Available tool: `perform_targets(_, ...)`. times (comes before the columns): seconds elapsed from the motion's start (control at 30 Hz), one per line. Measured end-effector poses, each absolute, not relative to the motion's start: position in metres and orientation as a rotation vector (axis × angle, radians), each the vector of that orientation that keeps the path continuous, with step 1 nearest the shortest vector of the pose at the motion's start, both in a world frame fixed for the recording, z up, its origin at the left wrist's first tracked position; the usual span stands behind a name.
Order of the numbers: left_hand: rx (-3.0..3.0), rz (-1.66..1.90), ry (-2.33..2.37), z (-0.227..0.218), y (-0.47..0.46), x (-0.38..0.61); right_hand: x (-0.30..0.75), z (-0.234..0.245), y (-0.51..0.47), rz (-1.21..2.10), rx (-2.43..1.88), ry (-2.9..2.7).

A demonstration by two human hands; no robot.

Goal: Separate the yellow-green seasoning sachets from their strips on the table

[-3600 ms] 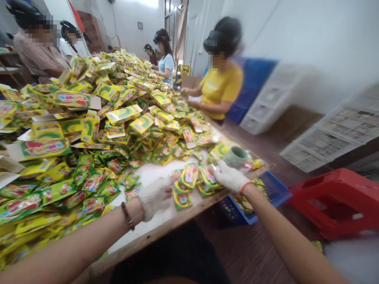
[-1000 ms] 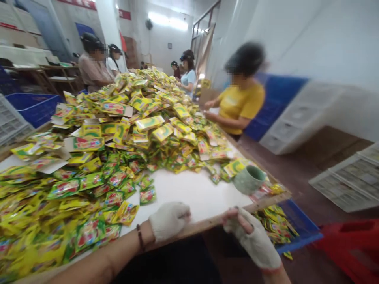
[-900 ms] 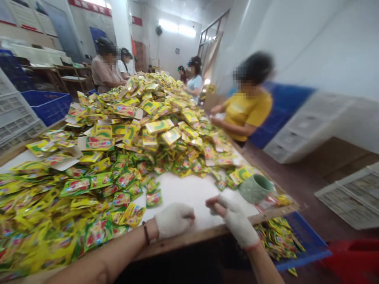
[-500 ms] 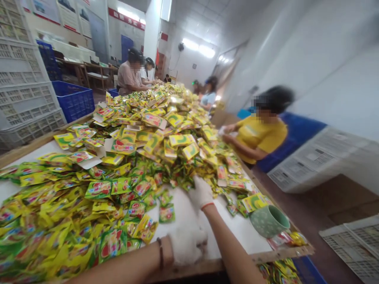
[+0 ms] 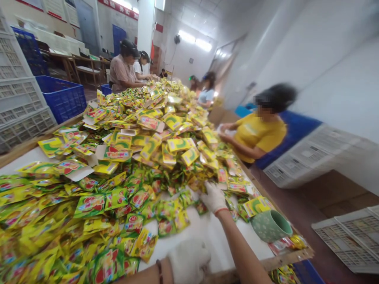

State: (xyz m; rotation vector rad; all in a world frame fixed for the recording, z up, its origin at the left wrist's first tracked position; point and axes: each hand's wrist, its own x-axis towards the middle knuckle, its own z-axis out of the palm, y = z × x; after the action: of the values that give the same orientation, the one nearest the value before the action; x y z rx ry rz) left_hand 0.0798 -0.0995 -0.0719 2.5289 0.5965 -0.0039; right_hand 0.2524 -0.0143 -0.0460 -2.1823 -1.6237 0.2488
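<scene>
1. Two gloved hands are working at the near end of the tabletop (image 5: 195, 230). The right hand (image 5: 213, 196) is reaching forward and pressing down on the edge of the sachet pile (image 5: 139, 197). The left hand (image 5: 189, 260) is resting at the near edge.
2. Right-hand fingers (image 5: 207, 188) are lying spread over the sachets. Blur is hiding whether they are pinching any, so I cannot tell. The left-hand fingers are sitting curled in, with nothing showing inside them.
3. Loose green-and-yellow sachets are lying just under and around the right hand, at the border of the bare white patch. Taking from this thin fringe is looking wiser than digging into the deep heap.
4. Flat yellow cartons (image 5: 177, 144) are sitting higher on the heap. A hard pull low down is likely risking a slide, so a shallow, flat sweep toward the bare patch is seeming the safer motion.
5. Close to the right forearm, a green mug (image 5: 271, 225) is standing near the tabletop's right edge. The elbow is needing to stay inboard of it.
6. Beyond the mug, a person in a yellow shirt (image 5: 260, 134) is working on the far side of the same pile, well apart from these hands.
</scene>
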Motion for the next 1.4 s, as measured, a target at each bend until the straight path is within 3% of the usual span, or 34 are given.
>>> perform_targets(0.17, 2.626, 0.154, 0.569, -0.080, -0.099, 0.077, 0.225, -0.054, -0.028, 0.464, -2.087, -1.718)
perform_targets(0.33, 2.639, 0.273, 0.583, -0.079, -0.100, 0.074, 0.232, -0.051, -0.047, 0.773, -1.656, -1.517)
perform_targets(0.53, 2.618, 0.421, 0.831, -0.064, -0.088, 0.073, 0.264, -0.058, -0.053, 0.397, -2.033, -1.511)
perform_targets(0.63, 2.543, 0.327, 1.194, -0.058, -0.080, 0.056, 0.243, -0.069, -0.070, 0.524, -2.081, -1.613)
perform_targets(0.73, 2.500, 0.259, 1.240, -0.053, -0.080, 0.023, 0.220, -0.075, -0.089, 0.666, -1.882, -1.605)
perform_targets(0.93, 2.353, 0.561, 1.296, -0.040, -0.077, -0.033, 0.238, -0.056, -0.102, 0.722, -1.906, -1.407)
perform_targets(1.27, 2.318, 0.091, 1.653, -0.027, -0.019, 0.037, 0.209, -0.056, -0.115, 0.630, -2.215, -1.589)
perform_targets(1.4, 2.416, 0.216, 1.668, -0.026, -0.020, 0.039, 0.219, -0.057, -0.105, 0.593, -2.095, -1.564)
